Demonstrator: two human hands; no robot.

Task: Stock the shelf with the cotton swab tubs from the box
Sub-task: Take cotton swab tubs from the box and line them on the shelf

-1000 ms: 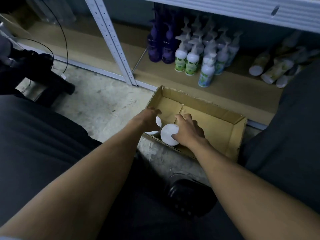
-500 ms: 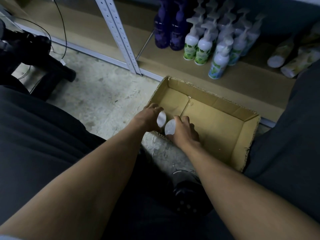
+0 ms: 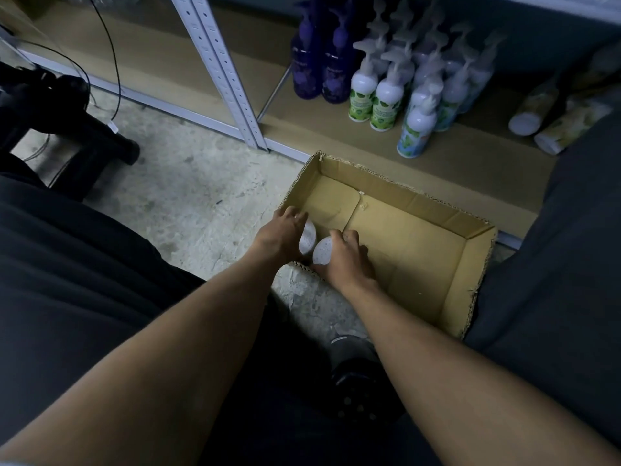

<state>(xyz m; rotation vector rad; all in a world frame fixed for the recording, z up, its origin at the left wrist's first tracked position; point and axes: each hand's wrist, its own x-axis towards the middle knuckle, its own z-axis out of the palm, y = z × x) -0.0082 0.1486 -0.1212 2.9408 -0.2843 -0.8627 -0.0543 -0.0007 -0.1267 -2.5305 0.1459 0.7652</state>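
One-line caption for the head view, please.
Both hands, left and right, each grip a white tub in the near corner of the box below the shelf.

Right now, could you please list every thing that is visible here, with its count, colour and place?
cotton swab tubs: two, white, near left corner of box, one in each hand
box: one, brown cardboard, open, on floor before shelf
shelf: one, tan board, grey metal upright
purple bottles: two visible, on shelf
white pump bottles: several, green labels, on shelf
lying bottles: at least two, pale, shelf right
cable: black, left
left hand: holds one tub
right hand: holds other tub
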